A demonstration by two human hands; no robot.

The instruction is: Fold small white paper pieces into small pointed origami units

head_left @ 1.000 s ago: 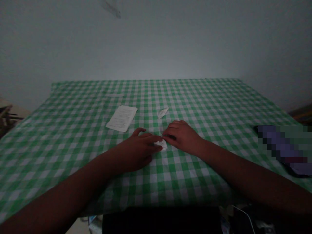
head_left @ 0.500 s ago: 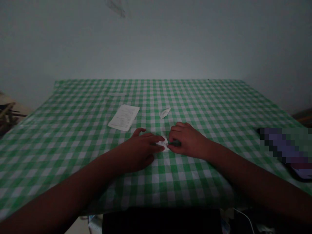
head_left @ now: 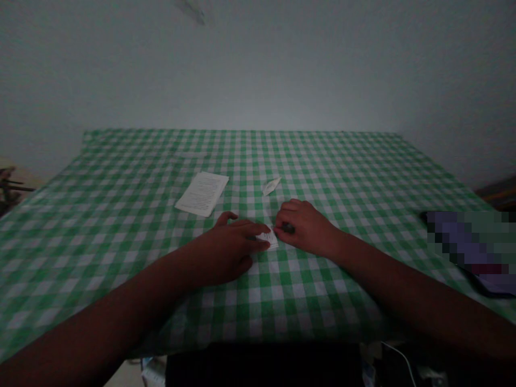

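Head view: left hand (head_left: 231, 244) lies flat, palm down, fingers stretched out and close together. Its fingertips press on the near-left part of a small folded paper (head_left: 270, 239). The thumb sticks out toward the far side, off the paper. Right hand (head_left: 305, 228) is curled, knuckles up, fingertips tucked at the right edge of the same paper and touching it. Too dark to tell whether it pinches the edge or only pushes on it. A dark patch sits under the curled fingers; it could be shadow or an object.

The small folded paper lies on the table between the two hands, near the middle and a bit toward the near edge. It is white, and only a small corner shows between the fingertips.

The green-and-white checked tablecloth (head_left: 121, 226) covers the whole table. A printed sheet (head_left: 202, 193) lies flat beyond the left hand, apart from it, turned at a slight angle. A small paper scrap (head_left: 271, 185) lies beyond the gap between the hands, right of the printed sheet and apart from everything.

A pixelated block (head_left: 470, 239) covers something at the right edge of the table, well apart from the right hand. Both forearms come in from the bottom corners. A plain wall (head_left: 258, 70) stands behind the table. A white cable (head_left: 399, 357) shows below the near table edge.
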